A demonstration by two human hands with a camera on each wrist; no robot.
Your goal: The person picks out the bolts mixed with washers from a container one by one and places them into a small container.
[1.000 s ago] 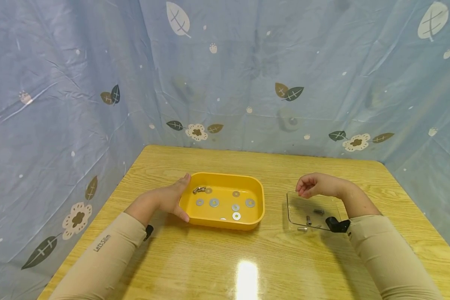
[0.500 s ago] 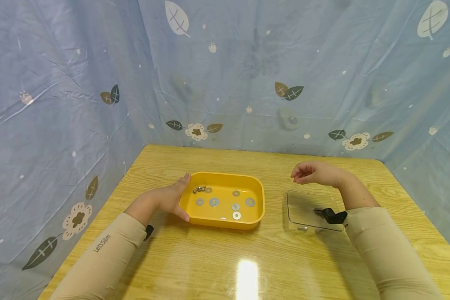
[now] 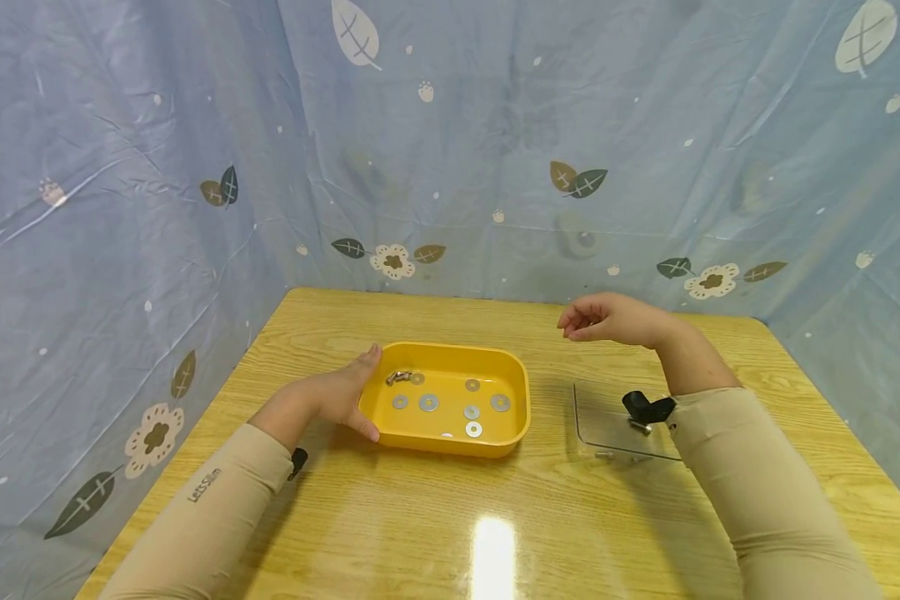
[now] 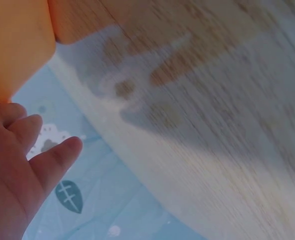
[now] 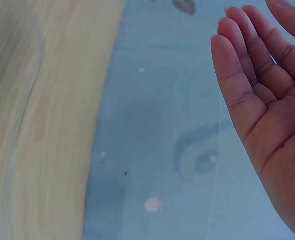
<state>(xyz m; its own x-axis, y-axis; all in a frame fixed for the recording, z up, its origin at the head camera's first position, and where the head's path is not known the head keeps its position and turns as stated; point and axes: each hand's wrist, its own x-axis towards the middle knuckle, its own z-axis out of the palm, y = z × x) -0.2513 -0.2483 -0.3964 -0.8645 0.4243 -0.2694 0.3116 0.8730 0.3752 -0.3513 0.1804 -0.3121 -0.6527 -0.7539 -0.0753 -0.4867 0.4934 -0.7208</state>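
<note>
A yellow plastic tray stands on the table in the head view, with several flat metal washers and a small cluster of bolts inside. My left hand grips its left end, the thumb at the near corner and the fingers at the far one. In the left wrist view the fingers lie against the tray's wall. To the right, a clear shallow box has metal bolts showing through it. Above and behind that box hovers my right hand, fingers loosely bent, nothing visible in them.
The wooden table ends at a blue patterned curtain behind and on both sides. A black wrist camera on the right sleeve hangs over the clear box and hides part of it.
My right hand has risen from the clear box's far edge and moved back and left. A bolt seen in the box earlier lies elsewhere or is hidden. The left hand and yellow tray stay put.
</note>
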